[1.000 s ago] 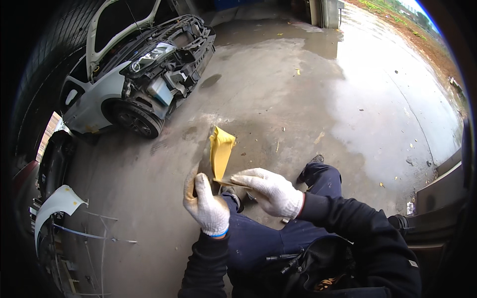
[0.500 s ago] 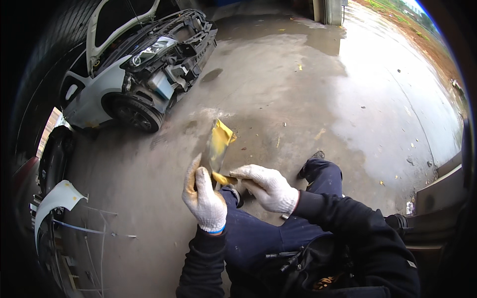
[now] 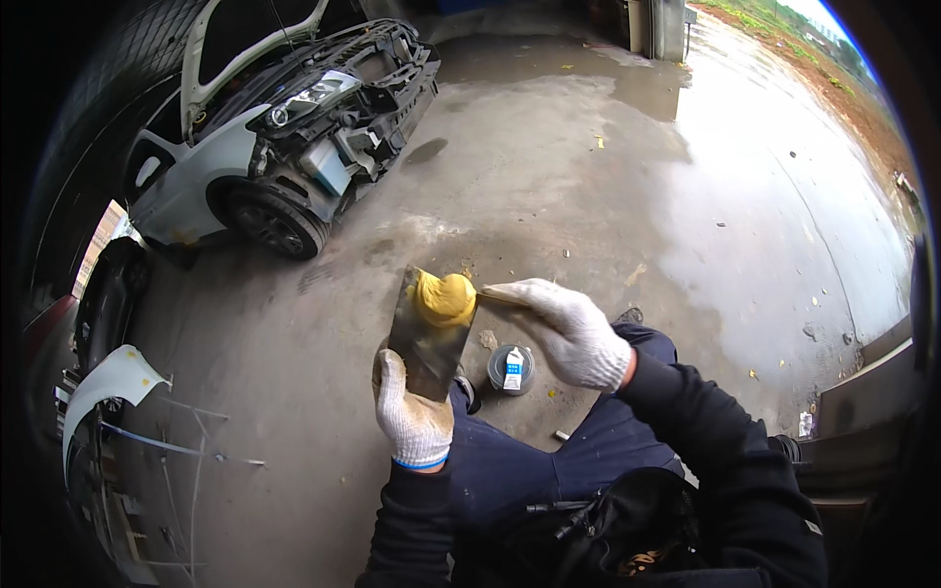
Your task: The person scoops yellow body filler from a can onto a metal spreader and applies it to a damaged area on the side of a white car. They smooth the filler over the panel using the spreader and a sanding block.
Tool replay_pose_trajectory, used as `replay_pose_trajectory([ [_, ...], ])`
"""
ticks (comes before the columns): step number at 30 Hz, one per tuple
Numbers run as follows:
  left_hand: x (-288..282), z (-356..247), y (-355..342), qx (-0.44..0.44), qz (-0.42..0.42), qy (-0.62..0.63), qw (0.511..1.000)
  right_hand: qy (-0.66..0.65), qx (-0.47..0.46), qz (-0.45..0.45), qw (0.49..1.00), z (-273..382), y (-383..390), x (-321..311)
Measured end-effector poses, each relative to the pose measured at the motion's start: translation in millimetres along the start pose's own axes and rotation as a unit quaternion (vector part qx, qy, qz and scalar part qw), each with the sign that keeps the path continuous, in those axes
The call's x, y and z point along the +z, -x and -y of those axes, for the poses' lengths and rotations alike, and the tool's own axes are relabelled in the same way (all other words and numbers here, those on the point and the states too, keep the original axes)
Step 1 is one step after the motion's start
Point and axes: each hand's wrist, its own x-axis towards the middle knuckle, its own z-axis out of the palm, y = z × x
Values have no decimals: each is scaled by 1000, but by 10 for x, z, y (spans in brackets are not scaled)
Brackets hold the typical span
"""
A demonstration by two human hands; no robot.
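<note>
In a white work glove, my left hand (image 3: pixel 415 419) grips the lower end of a flat dark mixing plate (image 3: pixel 417 355), thumb on its face. A thick lump of yellow putty (image 3: pixel 446 298) sits on the plate's far end, with a thin yellow smear below it. My right hand (image 3: pixel 576 335), gloved too, is closed on a thin putty spreader (image 3: pixel 499 298) seen almost edge-on. The spreader's tip meets the right side of the lump. Below and between the hands, a round tin (image 3: pixel 498 380) stands on the floor with a small white-and-blue packet (image 3: pixel 514 369) on its lid.
A light-coloured car (image 3: pixel 284 147) with its front stripped and bonnet raised stands at the far left. A loose white fender (image 3: pixel 110 384) rests on a thin metal stand (image 3: pixel 186 446) at left. Concrete floor (image 3: pixel 549 196) stretches ahead, wet at right, with scattered debris.
The plate has turned from edge-on to face up, showing the putty lump. My right hand has moved up and right, bringing the spreader to the lump. The tin has come into sight.
</note>
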Motion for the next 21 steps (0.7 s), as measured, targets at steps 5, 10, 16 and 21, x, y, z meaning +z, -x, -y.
replay_pose_trajectory([
  [5,77,-21,23,128,-36,-161,978,-18,-95,-91,991,175,-119,182],
  [10,307,-42,-134,204,-107,-129,965,6,-64,16,998,94,191,477],
  [16,85,-13,72,200,-31,-233,951,-218,-4,-154,964,138,-127,182],
  [21,287,44,8,153,-95,-247,952,29,-75,-97,992,21,57,423],
])
